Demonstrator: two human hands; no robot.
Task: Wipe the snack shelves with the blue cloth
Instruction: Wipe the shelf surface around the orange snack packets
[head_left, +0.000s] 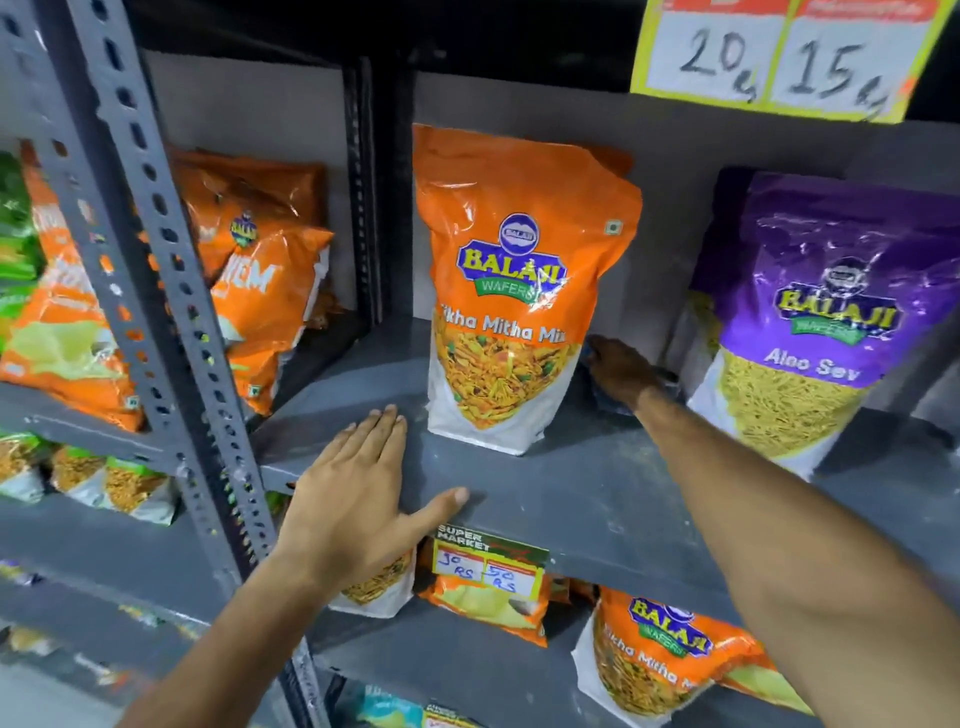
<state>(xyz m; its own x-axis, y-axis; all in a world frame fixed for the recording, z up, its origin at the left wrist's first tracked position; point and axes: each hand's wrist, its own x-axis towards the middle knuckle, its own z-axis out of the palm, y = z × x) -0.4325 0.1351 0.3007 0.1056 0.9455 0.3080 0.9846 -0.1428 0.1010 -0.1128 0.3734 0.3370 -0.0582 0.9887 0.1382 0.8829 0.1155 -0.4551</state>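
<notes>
A grey metal shelf (571, 499) runs across the middle of the head view. My left hand (358, 493) lies flat on its front edge, fingers spread, thumb along the lip, holding nothing. My right hand (621, 371) reaches deep onto the shelf between two standing packets and presses down on the blue cloth (610, 402), of which only dark blue edges show under the palm. An orange Balaji Tikha Mitha Mix packet (514, 291) stands upright just left of that hand. A purple Aloo Sev packet (810, 322) stands to its right.
A perforated grey upright post (171, 291) divides this bay from the left bay, where orange snack bags (260, 280) lean. More packets (654, 654) fill the shelf below. A price tag (488, 564) hangs on the shelf lip; a yellow price card (784, 52) hangs above.
</notes>
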